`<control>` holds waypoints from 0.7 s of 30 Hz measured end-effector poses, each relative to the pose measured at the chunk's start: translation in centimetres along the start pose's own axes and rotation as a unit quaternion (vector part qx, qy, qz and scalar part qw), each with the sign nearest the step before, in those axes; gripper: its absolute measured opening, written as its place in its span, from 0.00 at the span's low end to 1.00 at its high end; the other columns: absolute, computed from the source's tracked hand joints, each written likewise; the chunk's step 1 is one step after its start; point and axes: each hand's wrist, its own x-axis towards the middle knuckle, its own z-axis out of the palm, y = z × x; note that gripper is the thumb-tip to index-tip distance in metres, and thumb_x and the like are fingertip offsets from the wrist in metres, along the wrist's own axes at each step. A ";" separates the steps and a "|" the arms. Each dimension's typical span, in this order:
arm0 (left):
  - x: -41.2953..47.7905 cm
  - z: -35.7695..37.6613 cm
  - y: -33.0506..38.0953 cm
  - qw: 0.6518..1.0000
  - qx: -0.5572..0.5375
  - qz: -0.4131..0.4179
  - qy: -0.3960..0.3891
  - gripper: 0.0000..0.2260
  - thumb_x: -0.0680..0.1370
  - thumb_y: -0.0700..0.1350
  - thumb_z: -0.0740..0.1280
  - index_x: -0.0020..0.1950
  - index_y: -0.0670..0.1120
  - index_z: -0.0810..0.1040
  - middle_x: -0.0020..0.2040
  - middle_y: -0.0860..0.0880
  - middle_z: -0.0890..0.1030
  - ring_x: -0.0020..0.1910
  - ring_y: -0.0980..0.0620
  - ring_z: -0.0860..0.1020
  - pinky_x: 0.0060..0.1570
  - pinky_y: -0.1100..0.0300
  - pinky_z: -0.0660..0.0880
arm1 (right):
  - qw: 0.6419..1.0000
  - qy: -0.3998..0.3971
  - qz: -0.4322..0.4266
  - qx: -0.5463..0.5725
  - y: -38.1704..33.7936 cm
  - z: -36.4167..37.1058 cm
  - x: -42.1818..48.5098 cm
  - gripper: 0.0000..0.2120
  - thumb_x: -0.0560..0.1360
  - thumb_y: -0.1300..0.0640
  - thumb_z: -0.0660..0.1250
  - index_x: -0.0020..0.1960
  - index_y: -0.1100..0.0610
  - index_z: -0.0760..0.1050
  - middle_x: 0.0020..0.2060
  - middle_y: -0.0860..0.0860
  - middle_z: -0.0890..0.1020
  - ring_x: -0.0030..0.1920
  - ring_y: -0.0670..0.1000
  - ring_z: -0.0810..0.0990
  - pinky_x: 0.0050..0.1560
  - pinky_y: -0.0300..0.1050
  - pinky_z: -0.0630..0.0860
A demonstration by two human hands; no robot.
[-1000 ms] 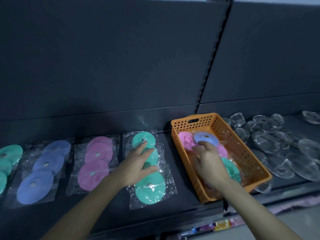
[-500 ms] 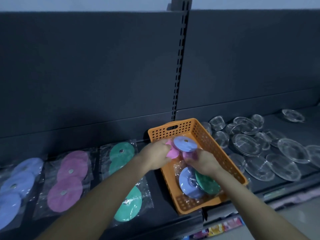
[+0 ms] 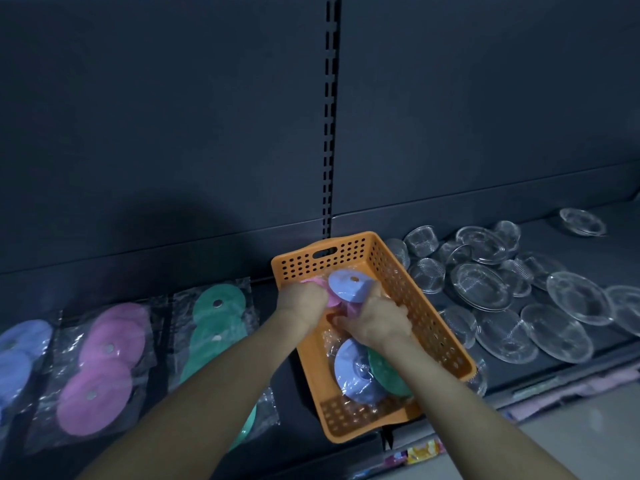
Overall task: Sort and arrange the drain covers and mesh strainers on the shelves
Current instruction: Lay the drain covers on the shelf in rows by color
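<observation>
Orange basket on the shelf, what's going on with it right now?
A person is pulling bagged drain covers out of the orange basket. The left hand grips a pink cover and the right hand grips a blue cover above it. More covers lie inside. Blue, pink and green packs lie in rows to the left, and mesh strainers are heaped to the right.
</observation>
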 end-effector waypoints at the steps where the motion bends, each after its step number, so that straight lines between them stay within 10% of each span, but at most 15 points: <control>1: 0.0 -0.1 -0.2 1.000 -0.021 -0.001 0.017 0.10 0.77 0.34 0.61 0.57 0.39 0.76 0.52 0.43 0.80 0.51 0.44 0.79 0.42 0.57 0.71 | 1.000 0.004 -0.003 -0.006 0.0 0.0 0.0 0.44 0.65 0.31 0.66 0.69 0.53 0.51 0.58 0.59 0.76 0.60 0.62 0.71 0.54 0.56 0.70; 5: -0.4 0.4 -1.7 0.971 -0.191 -0.008 0.141 0.08 0.77 0.32 0.60 0.52 0.41 0.75 0.42 0.46 0.77 0.39 0.49 0.76 0.36 0.61 0.68 | 0.997 0.017 -0.049 0.059 0.4 -0.8 -0.3 0.32 0.67 0.41 0.68 0.62 0.53 0.58 0.46 0.54 0.80 0.48 0.59 0.79 0.48 0.54 0.77; 11: -1.2 0.3 -3.3 0.830 -0.451 -0.047 0.324 0.07 0.75 0.38 0.64 0.39 0.43 0.79 0.34 0.53 0.79 0.34 0.56 0.76 0.35 0.66 0.70 | 0.969 0.071 -0.066 0.226 0.9 -2.5 -0.6 0.20 0.70 0.55 0.68 0.61 0.54 0.68 0.42 0.51 0.82 0.40 0.53 0.82 0.43 0.51 0.80; 15: -2.3 -0.4 -3.9 0.668 -0.664 -0.135 0.308 0.07 0.72 0.40 0.67 0.35 0.47 0.81 0.34 0.54 0.82 0.35 0.54 0.79 0.37 0.59 0.76 | 0.924 0.127 -0.088 0.349 0.8 -3.0 -1.3 0.19 0.72 0.60 0.68 0.63 0.56 0.72 0.40 0.43 0.80 0.34 0.39 0.80 0.35 0.31 0.76; 21: -4.2 -0.5 -5.9 0.458 -0.852 -0.106 0.231 0.09 0.77 0.41 0.66 0.38 0.47 0.80 0.40 0.47 0.83 0.40 0.50 0.82 0.40 0.54 0.81 | 0.817 0.135 -0.050 0.559 -0.2 -4.7 -2.4 0.22 0.70 0.70 0.66 0.61 0.54 0.74 0.44 0.51 0.82 0.46 0.53 0.81 0.49 0.52 0.80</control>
